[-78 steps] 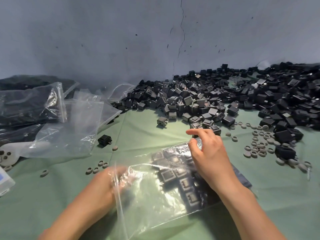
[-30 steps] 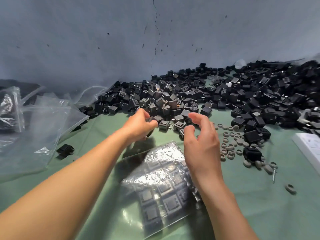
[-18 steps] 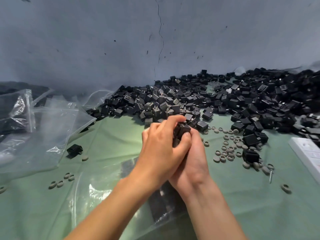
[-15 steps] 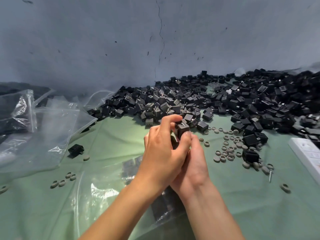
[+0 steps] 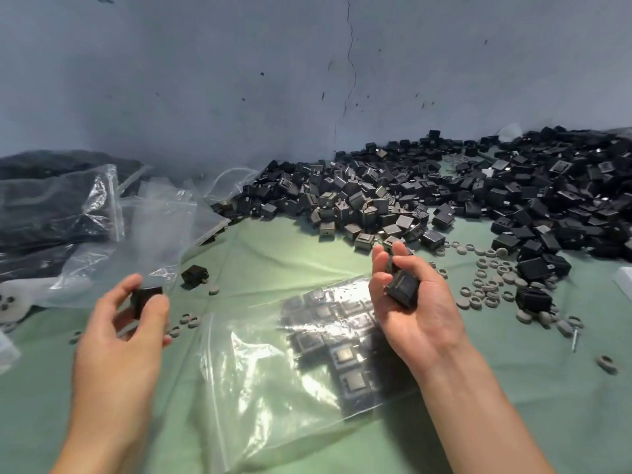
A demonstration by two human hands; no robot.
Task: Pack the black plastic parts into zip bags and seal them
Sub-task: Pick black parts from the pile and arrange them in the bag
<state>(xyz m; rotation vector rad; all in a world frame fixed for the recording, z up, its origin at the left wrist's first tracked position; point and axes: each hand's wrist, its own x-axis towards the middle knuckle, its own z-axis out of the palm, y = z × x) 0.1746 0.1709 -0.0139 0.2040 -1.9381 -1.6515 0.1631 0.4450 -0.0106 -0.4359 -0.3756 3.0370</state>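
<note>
loading parts into the half-filled bag

left hand (image 5: 116,336) pinches one black part (image 5: 145,299). right hand (image 5: 417,313) cups several black parts (image 5: 402,290), fingers curled round them. zip bag (image 5: 260,381) lies flat on the green cloth (image 5: 290,254) between the hands, with rows of parts at its right end. judgement: open the mouth first, slide parts in flat beside the rows, keep the seal strip clear.

left hand (image 5: 119,323) | parted leftward from right hand (image 5: 417,313) (were clasped) | carries part (image 5: 145,297)
</note>
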